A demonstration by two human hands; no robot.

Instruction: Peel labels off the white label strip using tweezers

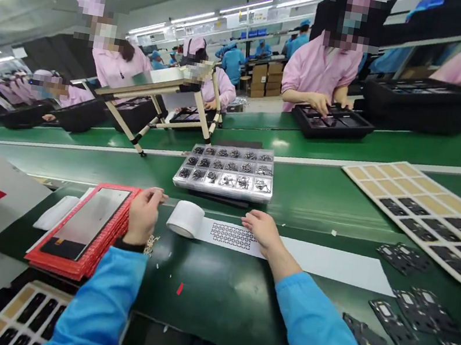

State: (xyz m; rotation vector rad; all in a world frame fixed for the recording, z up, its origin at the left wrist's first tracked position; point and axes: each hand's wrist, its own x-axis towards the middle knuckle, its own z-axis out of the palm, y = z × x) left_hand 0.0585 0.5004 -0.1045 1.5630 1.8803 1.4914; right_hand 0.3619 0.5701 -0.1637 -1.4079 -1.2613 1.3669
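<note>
My left hand (144, 214) is curled shut on the right edge of the red tray stack (83, 230), which sits at the near-left part of the green mat (214, 293). A dark glossy panel (87, 222) lies in the top tray. My right hand (262, 231) lies flat, fingers loosely together, pressing on the white sticker strip (309, 256) just right of the printed grid of small squares (232, 236). It clamps nothing, only holds the strip down.

The strip lies near the far edge of the mat. Its long axis runs left-right, roughly parallel to that edge. The rolled end (185, 218) points left, twd the tray stack, and the loose tail runs off to the right.

Risks, as I judge them: if my right hand lifts, the roll may curl back or roll and skew the strip. A palm dragged across the grid could smear or peel the small stickers. The left grip is on one side only, so a pull could fan the stack or tip the panel out; a thumb on the glossy face would mark it. Bits of debris (180, 288) lie on the mat near the left wrist and could get under the panel or strip. The clear parts tray (226, 172) sits just beyond the far edge of the mat, close enough for a reach to knock it.
</note>
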